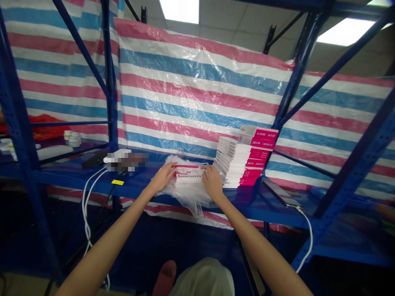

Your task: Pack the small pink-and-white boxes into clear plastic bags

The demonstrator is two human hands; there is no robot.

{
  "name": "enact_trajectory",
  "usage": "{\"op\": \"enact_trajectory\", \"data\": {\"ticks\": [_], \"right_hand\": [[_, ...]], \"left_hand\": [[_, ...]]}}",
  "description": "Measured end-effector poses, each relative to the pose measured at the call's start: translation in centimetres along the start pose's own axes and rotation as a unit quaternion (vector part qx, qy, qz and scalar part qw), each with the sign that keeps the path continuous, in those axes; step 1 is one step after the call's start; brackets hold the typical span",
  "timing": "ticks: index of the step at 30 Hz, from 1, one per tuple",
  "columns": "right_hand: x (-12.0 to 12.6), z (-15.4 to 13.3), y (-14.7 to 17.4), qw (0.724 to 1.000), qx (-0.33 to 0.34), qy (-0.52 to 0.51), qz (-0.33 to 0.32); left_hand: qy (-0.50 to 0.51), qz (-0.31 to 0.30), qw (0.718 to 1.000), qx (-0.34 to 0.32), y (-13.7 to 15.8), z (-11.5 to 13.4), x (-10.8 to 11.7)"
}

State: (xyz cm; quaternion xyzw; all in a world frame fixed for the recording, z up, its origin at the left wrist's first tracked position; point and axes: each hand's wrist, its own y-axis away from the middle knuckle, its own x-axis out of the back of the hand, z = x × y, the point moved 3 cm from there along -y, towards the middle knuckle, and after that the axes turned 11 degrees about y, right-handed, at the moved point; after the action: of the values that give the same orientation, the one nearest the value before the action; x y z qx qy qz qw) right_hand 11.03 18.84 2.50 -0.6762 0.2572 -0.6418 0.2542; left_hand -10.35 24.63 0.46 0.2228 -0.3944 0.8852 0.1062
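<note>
A small white box with pink print lies on a pile of clear plastic bags on the blue shelf. My left hand grips the box's left end. My right hand grips its right end. Just right of my right hand stands a leaning stack of white and pink boxes.
A phone with a white cable lies right of the stack. A dark phone, a white charger with white cables hanging over the edge, and a yellow tag are at left. Blue rack posts and a striped tarp stand behind.
</note>
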Motion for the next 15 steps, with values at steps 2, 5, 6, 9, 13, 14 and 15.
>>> {"op": "enact_trajectory", "data": {"ticks": [2, 5, 6, 9, 13, 14, 15], "right_hand": [[0.3, -1.5, -0.6, 0.995, -0.003, 0.001, -0.098], [0.4, -3.8, -1.7, 0.962, 0.008, 0.011, -0.272], [0.4, -4.5, -2.1, 0.952, 0.005, 0.013, -0.305], [0.0, -6.0, -3.3, 0.921, -0.032, 0.003, -0.387], [-0.9, -6.7, -4.2, 0.908, -0.085, -0.007, -0.41], [-1.2, -6.8, -4.4, 0.907, -0.087, -0.009, -0.413], [-1.5, -6.8, -4.5, 0.903, -0.085, -0.012, -0.42]], "left_hand": [[0.068, 0.009, 0.997, 0.036, -0.1, -0.4, 0.3], [0.154, 0.012, 0.984, 0.092, -0.4, -1.7, 0.5], [0.177, 0.006, 0.978, 0.111, -0.5, -2.2, 0.5], [0.221, -0.017, 0.963, 0.154, -0.8, -3.5, 0.1], [0.238, -0.021, 0.959, 0.156, -0.8, -3.6, 0.1], [0.242, -0.023, 0.958, 0.152, -0.8, -3.5, 0.1], [0.244, -0.024, 0.958, 0.15, -0.8, -3.4, 0.2]]}}
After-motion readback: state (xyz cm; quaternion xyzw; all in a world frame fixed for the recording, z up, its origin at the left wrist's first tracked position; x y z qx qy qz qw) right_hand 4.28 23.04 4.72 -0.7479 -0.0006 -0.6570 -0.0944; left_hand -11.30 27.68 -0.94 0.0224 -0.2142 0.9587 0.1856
